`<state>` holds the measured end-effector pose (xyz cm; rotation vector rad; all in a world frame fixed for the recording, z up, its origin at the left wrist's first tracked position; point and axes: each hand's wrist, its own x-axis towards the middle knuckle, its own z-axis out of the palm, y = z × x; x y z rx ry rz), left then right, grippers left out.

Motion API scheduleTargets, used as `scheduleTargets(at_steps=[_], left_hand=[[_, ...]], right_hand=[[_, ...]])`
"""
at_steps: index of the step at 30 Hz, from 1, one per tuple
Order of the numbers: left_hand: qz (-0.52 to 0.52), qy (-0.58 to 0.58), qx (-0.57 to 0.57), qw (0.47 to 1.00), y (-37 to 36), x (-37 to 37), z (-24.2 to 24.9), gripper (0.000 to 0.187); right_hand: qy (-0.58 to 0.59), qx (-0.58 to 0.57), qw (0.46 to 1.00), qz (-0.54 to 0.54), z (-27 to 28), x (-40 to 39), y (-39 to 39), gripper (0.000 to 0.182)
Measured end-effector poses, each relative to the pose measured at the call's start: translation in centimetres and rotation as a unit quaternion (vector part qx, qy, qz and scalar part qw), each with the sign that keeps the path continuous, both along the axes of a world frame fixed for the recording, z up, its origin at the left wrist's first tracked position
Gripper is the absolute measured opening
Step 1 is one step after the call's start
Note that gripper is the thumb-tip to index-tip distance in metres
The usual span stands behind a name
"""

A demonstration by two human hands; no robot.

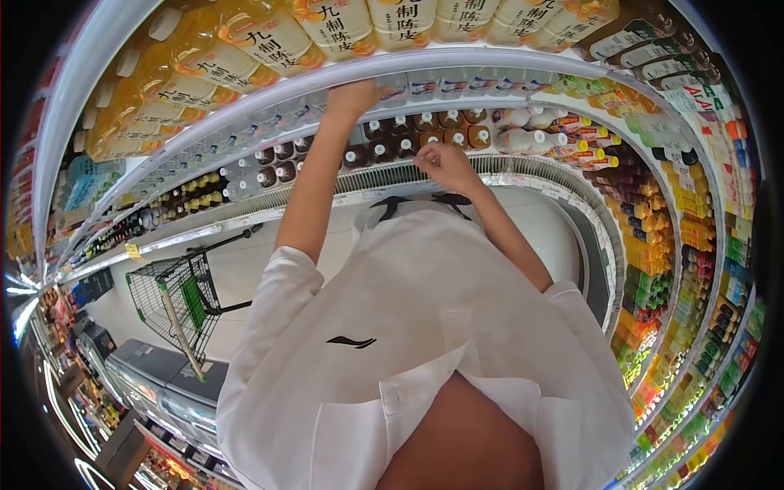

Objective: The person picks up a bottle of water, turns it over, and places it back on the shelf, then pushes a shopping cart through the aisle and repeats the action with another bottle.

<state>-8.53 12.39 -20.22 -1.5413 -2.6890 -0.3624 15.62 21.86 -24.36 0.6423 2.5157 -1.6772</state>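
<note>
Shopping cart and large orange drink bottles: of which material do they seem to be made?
Shopping cart: probably metal wire, dark-coated; its sides are thin open grid. Large orange drink bottles: likely clear plastic, smooth, since the drink's colour shows through; glass remains possible.

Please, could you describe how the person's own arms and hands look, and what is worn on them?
Loose white sleeves end near the elbows, without visible marking. The left hand and right hand are ungloved; no watch or bracelet shows.
</note>
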Motion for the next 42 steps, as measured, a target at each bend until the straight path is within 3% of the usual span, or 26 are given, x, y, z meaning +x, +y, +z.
scheduleTargets(at_steps=[2,6,8,12,15,17,21,25,32,35,38,40,42], left_hand=[[0.028,0.032,0.015,0.999,0.2,0.5,0.0,0.073],[0.078,-0.003,0.012,0.997,0.5,1.5,0.5,0.074],[0.106,0.013,0.014,0.994,0.7,1.8,0.3,0.075],[0.133,0.049,-0.011,0.99,1.5,4.5,1.3,0.078],[0.158,0.11,0.02,0.981,3.1,7.6,1.8,0.076],[0.156,0.204,0.089,0.962,4.3,8.9,1.8,0.062],[0.12,0.109,0.048,0.986,7.6,8.8,1.6,0.06],[0.113,0.131,0.011,0.985,8.7,8.8,0.4,0.06],[0.134,0.008,-0.027,0.991,7.9,10.0,1.3,0.07],[0.135,-0.018,-0.009,0.991,7.4,9.2,-0.8,0.075],[0.144,-0.018,0.021,0.989,6.7,10.7,0.1,0.066],[0.125,-0.024,0.068,0.989,5.9,12.6,1.6,0.065],[0.11,-0.026,0.115,0.987,5.2,14.5,4.4,0.064]], right_hand=[[-0.06,-0.055,0.996,0.046,0.9,0.4,1.2,0.027],[-0.055,-0.018,0.992,0.112,1.0,1.6,3.7,0.026],[-0.107,-0.026,0.979,0.172,1.3,2.2,4.7,0.028],[-0.046,0.033,0.971,0.232,0.1,3.7,5.7,0.031],[-0.034,0.011,0.964,0.264,-1.1,4.8,5.9,0.032],[-0.072,0.013,0.95,0.302,-0.3,5.4,6.1,0.034],[-0.054,0.037,0.947,0.313,-1.4,6.7,6.6,0.033],[-0.029,0.028,0.96,0.276,-0.9,7.6,7.0,0.03],[0.0,-0.005,0.972,0.235,-1.5,8.8,8.4,0.034],[-0.041,0.014,0.978,0.204,-1.0,8.8,9.3,0.031],[-0.033,-0.02,0.985,0.17,0.5,9.2,9.9,0.03],[-0.042,-0.038,0.985,0.164,1.1,9.5,10.4,0.029],[0.0,-0.094,0.992,0.079,1.2,9.7,11.0,0.028]])
